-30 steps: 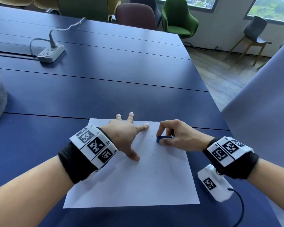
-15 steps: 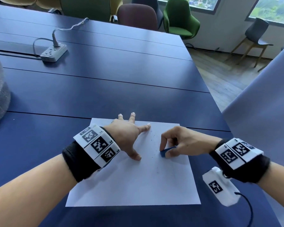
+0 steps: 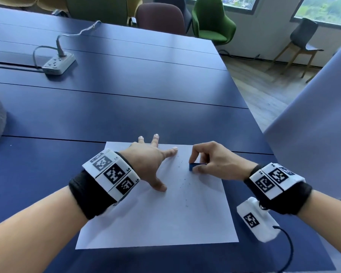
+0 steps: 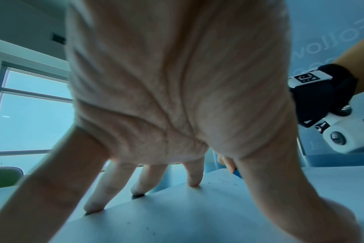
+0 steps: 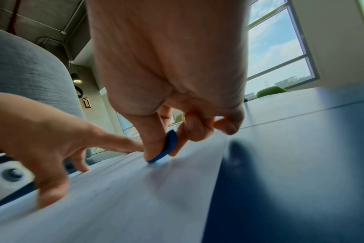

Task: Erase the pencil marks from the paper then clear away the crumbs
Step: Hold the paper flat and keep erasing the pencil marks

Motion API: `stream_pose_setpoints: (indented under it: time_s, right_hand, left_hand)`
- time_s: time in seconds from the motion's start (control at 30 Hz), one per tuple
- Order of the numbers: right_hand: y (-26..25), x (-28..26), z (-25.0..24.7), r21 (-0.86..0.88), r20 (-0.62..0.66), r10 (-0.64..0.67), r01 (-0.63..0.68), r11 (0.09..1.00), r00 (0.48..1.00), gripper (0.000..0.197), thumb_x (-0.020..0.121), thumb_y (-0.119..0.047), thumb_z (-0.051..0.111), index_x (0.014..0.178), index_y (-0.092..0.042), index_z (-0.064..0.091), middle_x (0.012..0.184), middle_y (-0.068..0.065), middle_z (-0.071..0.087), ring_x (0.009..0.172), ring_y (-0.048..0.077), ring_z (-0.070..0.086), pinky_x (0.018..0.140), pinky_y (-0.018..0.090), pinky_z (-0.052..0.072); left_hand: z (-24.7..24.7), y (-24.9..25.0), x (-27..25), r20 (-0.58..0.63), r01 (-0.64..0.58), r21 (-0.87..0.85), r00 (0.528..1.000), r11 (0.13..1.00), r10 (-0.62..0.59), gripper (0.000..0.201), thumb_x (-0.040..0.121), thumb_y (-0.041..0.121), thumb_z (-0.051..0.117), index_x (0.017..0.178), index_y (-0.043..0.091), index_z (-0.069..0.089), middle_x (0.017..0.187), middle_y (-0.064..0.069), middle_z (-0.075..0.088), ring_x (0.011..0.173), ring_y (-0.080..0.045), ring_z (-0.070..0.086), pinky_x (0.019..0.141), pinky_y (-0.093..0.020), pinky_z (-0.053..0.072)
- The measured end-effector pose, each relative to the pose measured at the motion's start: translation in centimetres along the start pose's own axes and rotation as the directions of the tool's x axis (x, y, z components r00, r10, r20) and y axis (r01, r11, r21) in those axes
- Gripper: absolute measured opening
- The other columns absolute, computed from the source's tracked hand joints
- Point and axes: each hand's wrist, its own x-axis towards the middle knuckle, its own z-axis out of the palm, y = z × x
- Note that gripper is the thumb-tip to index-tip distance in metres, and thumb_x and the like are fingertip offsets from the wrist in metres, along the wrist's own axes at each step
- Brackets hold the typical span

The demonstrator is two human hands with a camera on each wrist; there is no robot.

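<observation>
We are in the rubbing stage, by our reading. Our right hand [image 3: 213,162] pinches the small flat blue eraser [image 3: 196,166] between thumb and forefinger, its lower edge down on the white sheet of paper [image 3: 165,219] that lies on the dark blue table [image 3: 126,107]. The right wrist view shows the same pinch, with the eraser [image 5: 168,146] tilted and its corner touching the sheet, the remaining fingers curled behind it.

Just to the left of that pinch, our left hand [image 3: 150,162] lies spread, fingers straight, fingertips and thumb pressing the paper to pin it; it grips nothing.

Between the two hands and trailing back toward us from the eraser, small dark crumbs [image 3: 182,183] are scattered on the sheet, so some rubbing is done. Whether pencil marks remain under or near the eraser we cannot tell; any line there is too faint to read.

As we judge it, the erasing is under way or nearly over, and the clearing of crumbs is wholly left: none have been brushed off.
</observation>
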Motion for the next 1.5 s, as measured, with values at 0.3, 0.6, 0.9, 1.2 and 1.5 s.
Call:
stream_pose_setpoints:
  time_s: [0.3,0.6,0.9,1.2,1.5]
  right_hand:
    - [-0.5,-1.1,0.6,-0.008,-0.039,0.038,-0.039,0.999,0.998,0.011,0.078,-0.018,0.073,0.08,-0.025,0.065,0.061,-0.009,0.05,0.05,0.003,0.044,0.052,0.017,0.036]
    - [-0.3,-3.1,1.1,-0.005,-0.028,0.062,-0.063,0.998,0.998,0.009,0.08,-0.019,0.073,0.082,-0.024,0.066,0.06,-0.009,0.048,0.048,0.001,0.044,0.048,0.012,0.034]
    - [-0.8,-3.7,1.5,-0.02,-0.008,0.048,-0.048,0.999,0.999,0.009,0.078,-0.017,0.073,0.081,-0.023,0.067,0.057,-0.009,0.048,0.047,0.002,0.044,0.049,0.013,0.034]
    - [-1.9,-2.8,2.1,-0.051,0.044,-0.013,0.015,0.999,0.999,0.008,0.077,-0.018,0.074,0.082,-0.023,0.07,0.061,-0.008,0.05,0.048,0.002,0.044,0.046,0.011,0.033]
    - [-2.3,-2.4,2.0,-0.079,0.133,-0.075,0.086,0.993,0.988,0.009,0.078,-0.018,0.075,0.084,-0.024,0.072,0.064,-0.005,0.054,0.051,0.004,0.045,0.049,0.013,0.035]
  left_hand:
    - [-0.1,0.1,0.1,0.008,0.006,0.012,1.0,1.0,-0.006,0.116,0.069,0.068,0.072,0.15,0.049,-0.009,0.161,-0.014,-0.014,0.144,-0.051,0.007,0.108,-0.047,0.033]
    - [-0.1,0.1,0.0,0.011,0.011,0.006,1.0,1.0,-0.011,0.116,0.069,0.067,0.072,0.15,0.049,-0.009,0.161,-0.013,-0.015,0.144,-0.05,0.006,0.11,-0.048,0.029]
    - [-0.2,0.2,0.0,0.017,0.02,0.017,1.0,1.0,-0.02,0.116,0.069,0.068,0.072,0.15,0.05,-0.01,0.161,-0.013,-0.014,0.145,-0.049,0.006,0.109,-0.048,0.031]
    - [-0.2,0.2,0.0,0.02,0.024,0.02,0.999,1.0,-0.025,0.115,0.07,0.068,0.071,0.149,0.05,-0.01,0.161,-0.011,-0.015,0.145,-0.049,0.006,0.108,-0.048,0.032]
    - [0.0,0.2,-0.1,0.018,0.02,0.018,1.0,1.0,-0.02,0.115,0.07,0.068,0.071,0.149,0.05,-0.01,0.161,-0.012,-0.015,0.145,-0.049,0.006,0.109,-0.047,0.031]
